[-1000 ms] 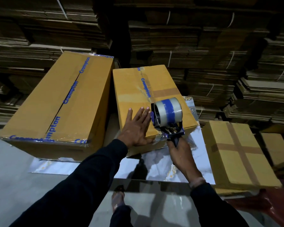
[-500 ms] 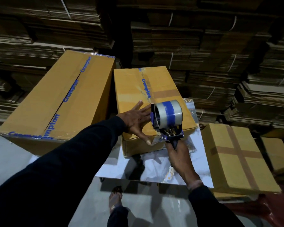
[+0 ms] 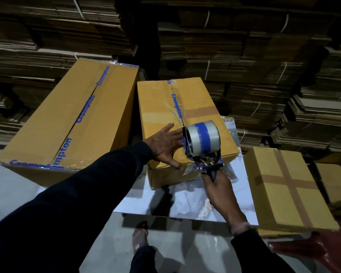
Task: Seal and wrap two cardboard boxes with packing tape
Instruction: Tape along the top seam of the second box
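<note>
A small cardboard box (image 3: 161, 107) with blue-printed tape along its top seam stands on a glossy marble-patterned table (image 3: 187, 201). My left hand (image 3: 165, 146) lies flat on the box's near top edge, fingers spread, thumb down at the front rim. My right hand (image 3: 220, 191) grips the handle of a tape dispenser (image 3: 202, 141) carrying a clear roll with a blue band; its mouth sits at the box's near front edge. A larger box (image 3: 67, 119), taped along its seam and near edge, stands to the left.
A box with crossed brown tape (image 3: 283, 190) lies at the right on a red plastic seat (image 3: 311, 251), another box (image 3: 335, 184) behind it. Stacks of flattened cardboard (image 3: 244, 56) fill the background. My sandalled foot (image 3: 140, 235) shows on the grey floor under the table.
My left hand turned from pointing away to lying across the box's near edge, thumb at the front rim. The dispenser stayed at the front edge, shifting slightly.
</note>
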